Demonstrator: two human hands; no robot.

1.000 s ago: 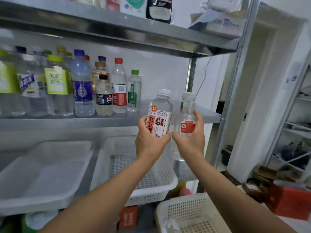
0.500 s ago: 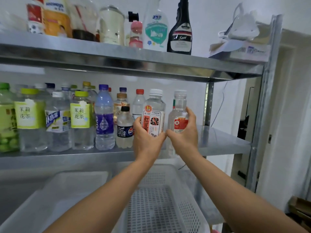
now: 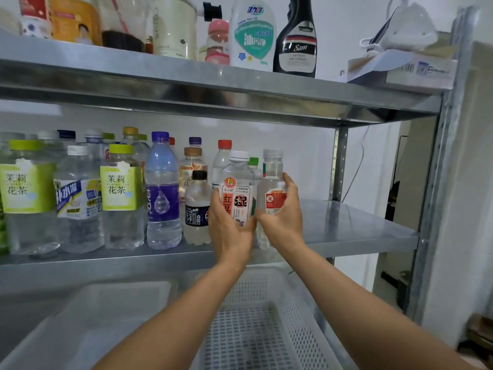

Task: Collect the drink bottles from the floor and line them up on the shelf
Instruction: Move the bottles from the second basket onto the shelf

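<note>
My left hand grips a clear bottle with a white cap and an orange-and-white label. My right hand holds a clear bottle with a clear cap and a red label. Both bottles stand upright side by side at the front of the middle metal shelf, at the right end of a row of several drink bottles, next to a small black-capped bottle and a purple-labelled water bottle. I cannot tell whether their bases touch the shelf.
The upper shelf carries cleaner bottles, jars and a cardboard box. Below are a white perforated basket and a white tray. Bare shelf surface lies to the right of my hands. A steel upright bounds the right side.
Both hands have carried the two bottles up from below shelf level and in over the middle shelf, beside the row. The view has tilted upward and closed in.
</note>
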